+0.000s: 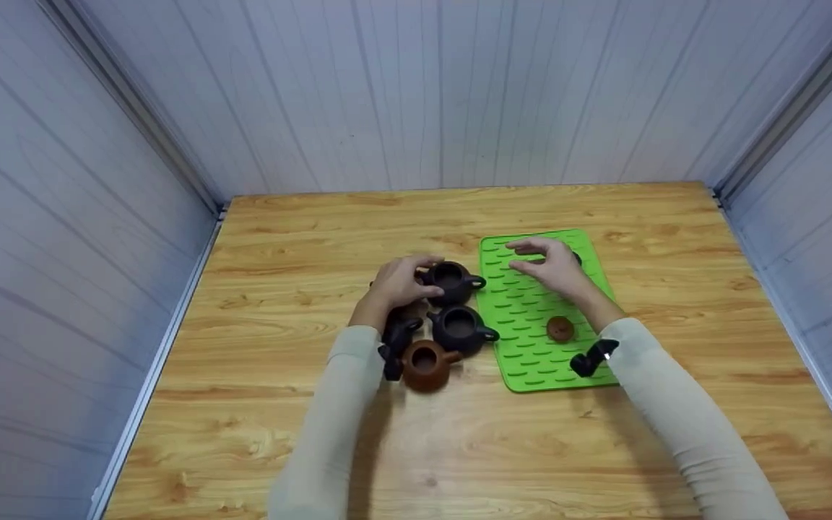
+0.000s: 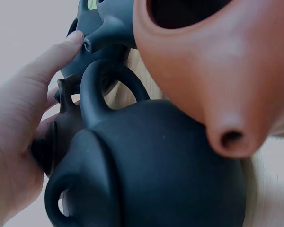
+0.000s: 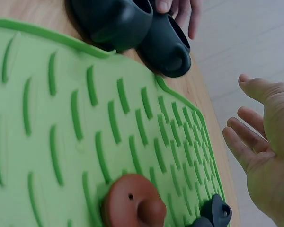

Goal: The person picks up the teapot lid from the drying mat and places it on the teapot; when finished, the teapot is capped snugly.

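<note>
A booth-like enclosure [image 1: 40,238], with pale panelled walls [image 1: 416,101] on three sides of a wood-grain tabletop [image 1: 257,325].

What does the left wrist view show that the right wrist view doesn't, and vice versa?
Left wrist only: reddish-brown round clay teapot, black lidded clay teapot, partly hidden dark-brown teapot.
Right wrist only: reddish-brown round lid with a knob, small black lid-like pieces, the right hand.
Both: two black lidless round teapots, the left hand, the green ridged mat (left wrist: apparently just a sliver).
</note>
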{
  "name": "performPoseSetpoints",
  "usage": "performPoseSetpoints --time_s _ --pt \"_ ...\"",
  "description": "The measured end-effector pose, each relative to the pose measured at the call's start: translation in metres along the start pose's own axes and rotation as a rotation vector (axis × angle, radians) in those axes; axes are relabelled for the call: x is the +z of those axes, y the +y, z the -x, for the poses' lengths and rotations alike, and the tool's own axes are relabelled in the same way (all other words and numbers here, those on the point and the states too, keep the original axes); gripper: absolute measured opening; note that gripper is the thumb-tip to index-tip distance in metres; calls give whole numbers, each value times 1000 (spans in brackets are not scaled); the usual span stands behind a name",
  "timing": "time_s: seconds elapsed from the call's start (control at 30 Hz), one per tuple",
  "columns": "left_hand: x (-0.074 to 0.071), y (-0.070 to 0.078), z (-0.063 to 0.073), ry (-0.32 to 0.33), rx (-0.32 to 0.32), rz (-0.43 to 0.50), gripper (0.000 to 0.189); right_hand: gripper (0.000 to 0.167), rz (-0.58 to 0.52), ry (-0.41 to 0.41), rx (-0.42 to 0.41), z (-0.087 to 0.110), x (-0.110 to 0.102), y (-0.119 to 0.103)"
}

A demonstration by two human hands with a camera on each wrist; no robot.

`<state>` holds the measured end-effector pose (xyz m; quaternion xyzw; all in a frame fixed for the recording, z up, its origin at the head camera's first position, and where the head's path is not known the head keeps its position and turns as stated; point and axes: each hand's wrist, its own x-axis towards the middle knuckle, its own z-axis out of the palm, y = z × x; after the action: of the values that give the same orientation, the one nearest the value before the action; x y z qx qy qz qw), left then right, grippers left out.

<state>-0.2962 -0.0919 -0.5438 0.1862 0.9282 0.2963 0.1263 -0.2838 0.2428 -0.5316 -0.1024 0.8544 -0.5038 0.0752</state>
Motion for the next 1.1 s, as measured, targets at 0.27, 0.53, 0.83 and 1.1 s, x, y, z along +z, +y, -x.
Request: performPoseSetpoints --time_s 0.27,0.53,0.83,1.1 --pt "3 1 -2 -9 -28 4 63 42 30 38 -26 1 -18 13" --pt "4 5 -3 -12 -49 45 61 42 56 78 19 10 -41 22" --pt "5 2 -2 -22 -71 62 61 42 81 116 34 17 -60 36" --pt "11 -15 -13 -26 -41 84 61 48 103 96 132 18 -71 48"
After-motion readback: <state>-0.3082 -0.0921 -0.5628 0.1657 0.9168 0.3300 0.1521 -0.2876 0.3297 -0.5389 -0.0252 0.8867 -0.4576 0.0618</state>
